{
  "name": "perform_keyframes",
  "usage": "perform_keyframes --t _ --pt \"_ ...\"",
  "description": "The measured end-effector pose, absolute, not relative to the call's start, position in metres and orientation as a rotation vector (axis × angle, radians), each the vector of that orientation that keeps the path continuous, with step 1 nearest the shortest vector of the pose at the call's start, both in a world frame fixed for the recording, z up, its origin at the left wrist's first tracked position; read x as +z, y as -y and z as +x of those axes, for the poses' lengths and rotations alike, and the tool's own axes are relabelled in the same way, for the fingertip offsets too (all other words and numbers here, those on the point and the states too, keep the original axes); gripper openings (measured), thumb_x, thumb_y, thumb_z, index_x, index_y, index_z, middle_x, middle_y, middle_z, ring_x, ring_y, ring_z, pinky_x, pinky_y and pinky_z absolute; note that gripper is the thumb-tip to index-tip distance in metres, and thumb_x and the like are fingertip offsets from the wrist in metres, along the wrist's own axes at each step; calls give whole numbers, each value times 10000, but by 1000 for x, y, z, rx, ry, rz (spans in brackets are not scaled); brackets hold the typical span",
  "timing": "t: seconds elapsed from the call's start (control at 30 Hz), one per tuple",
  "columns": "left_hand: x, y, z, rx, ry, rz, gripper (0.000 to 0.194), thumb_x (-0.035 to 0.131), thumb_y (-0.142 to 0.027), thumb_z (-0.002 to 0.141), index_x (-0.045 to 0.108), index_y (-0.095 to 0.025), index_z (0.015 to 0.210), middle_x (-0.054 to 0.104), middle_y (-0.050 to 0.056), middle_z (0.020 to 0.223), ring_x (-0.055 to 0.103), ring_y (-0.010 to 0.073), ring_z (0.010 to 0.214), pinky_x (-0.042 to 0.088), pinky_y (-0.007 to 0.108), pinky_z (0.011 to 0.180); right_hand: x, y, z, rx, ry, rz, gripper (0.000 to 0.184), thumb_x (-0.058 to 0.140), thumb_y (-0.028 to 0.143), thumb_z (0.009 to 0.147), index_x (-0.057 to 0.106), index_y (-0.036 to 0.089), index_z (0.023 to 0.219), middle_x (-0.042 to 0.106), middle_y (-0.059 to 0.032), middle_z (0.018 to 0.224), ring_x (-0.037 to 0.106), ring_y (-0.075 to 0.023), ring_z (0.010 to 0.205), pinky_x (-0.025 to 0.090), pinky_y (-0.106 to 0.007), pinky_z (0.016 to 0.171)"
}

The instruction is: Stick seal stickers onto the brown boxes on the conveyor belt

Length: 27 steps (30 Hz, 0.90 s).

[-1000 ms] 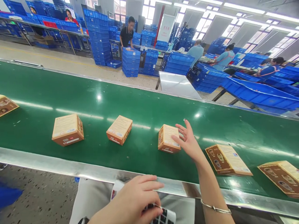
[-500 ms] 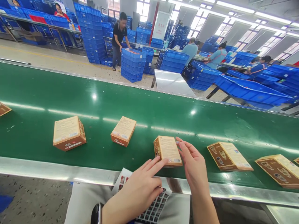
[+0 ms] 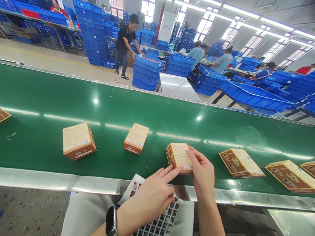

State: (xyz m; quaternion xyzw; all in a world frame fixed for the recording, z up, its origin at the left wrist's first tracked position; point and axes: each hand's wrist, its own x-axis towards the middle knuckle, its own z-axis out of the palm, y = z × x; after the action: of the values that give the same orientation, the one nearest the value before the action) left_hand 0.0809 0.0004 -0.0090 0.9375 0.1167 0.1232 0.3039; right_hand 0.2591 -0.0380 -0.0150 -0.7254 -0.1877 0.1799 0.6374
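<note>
Label application is judged to be the step in hand. A brown and cream cardboard box [image 3: 179, 157] is positioned near the front edge of a green conveyor belt [image 3: 118, 105]. The box is steadied by the left hand [image 3: 156, 188], its index finger extended onto the near part of the upper face. The box is grasped at its right side by the right hand [image 3: 203, 170], with the thumb laid on the upper face beside a small bluish label [image 3: 186, 151]. A white sheet of dark, red-flecked labels [image 3: 162, 218] is located beneath the left hand; whether it is pinched by the curled fingers cannot be told.

For the next move, the label should be pressed flat and the thumb lifted without peeling its edge.

A similar bluish patch is borne by the brown box at right [image 3: 241, 162]; none is seen on the upper face of the cream-topped box at left [image 3: 136, 137]. These boxes are closed, so their contents cannot be determined. Beyond the belt, small orange-red items are contained in the top of a stack of blue plastic crates [image 3: 146, 75].
</note>
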Motion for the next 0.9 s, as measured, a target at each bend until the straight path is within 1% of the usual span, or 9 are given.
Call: perform_keyframes --t 0.2,0.33,0.43,0.5,0.57,0.6,0.67,0.73,0.9 --pt "-12 0 92 316 -262 2488 137 703 -114 871 696 -140 736 317 68 1612 418 295 1435 401 457 1197 -14 43 271 265 519 -1860 437 708 608 622 651 192 743 732 -170 1047 701 -319 840 543 -417 716" --pt "-13 1 99 348 -212 2473 144 684 -112 879 704 -138 739 327 77 1607 429 302 1427 402 463 1190 -11 43 291 109 556 -1982 569 744 554 617 618 183 1030 736 -120 918 688 -284 706 506 -387 652" --pt "-8 1 97 332 -251 2438 152 668 -127 892 696 -141 744 409 94 1570 588 308 1287 512 445 1070 -5 47 300 -20 580 -2024 613 689 496 665 569 161 1164 720 -120 934 666 -263 652 484 -385 634" --pt "-3 -1 91 264 -396 2380 141 630 -145 921 705 -157 802 591 89 1428 719 269 1055 589 389 885 2 54 296 -105 662 -2028 502 632 486 721 614 165 1106 707 -146 999 673 -285 735 484 -391 637" --pt "2 -4 82 209 -584 2282 150 585 -169 951 715 -191 880 755 39 1121 742 212 847 569 309 745 8 66 283 -168 875 -1977 358 595 477 826 658 195 1037 705 -133 1033 679 -302 867 511 -385 658" --pt "5 -6 77 200 -665 2226 162 568 -182 960 717 -207 902 773 7 963 728 191 788 540 279 713 10 73 273 -159 1035 -1919 298 584 461 885 672 212 1024 714 -110 1016 682 -293 907 533 -376 681" --pt "12 -10 67 193 -766 2119 177 546 -213 965 713 -226 908 742 -31 782 687 164 724 478 240 669 12 84 251 8 1387 -1747 215 588 407 962 678 242 1066 725 -66 1022 698 -250 934 573 -344 762" --pt "18 -14 58 176 -809 2017 168 535 -231 948 698 -229 907 714 -47 742 636 144 666 429 223 614 8 91 232 237 1608 -1596 190 587 350 997 654 264 1153 716 -43 1061 703 -214 948 587 -301 807" --pt "25 -18 44 70 -852 1926 90 582 -186 837 663 -207 872 654 -54 676 561 141 623 371 206 541 -8 88 216 324 1654 -1553 190 480 244 1048 615 263 1180 668 -25 894 679 -190 815 587 -269 700"
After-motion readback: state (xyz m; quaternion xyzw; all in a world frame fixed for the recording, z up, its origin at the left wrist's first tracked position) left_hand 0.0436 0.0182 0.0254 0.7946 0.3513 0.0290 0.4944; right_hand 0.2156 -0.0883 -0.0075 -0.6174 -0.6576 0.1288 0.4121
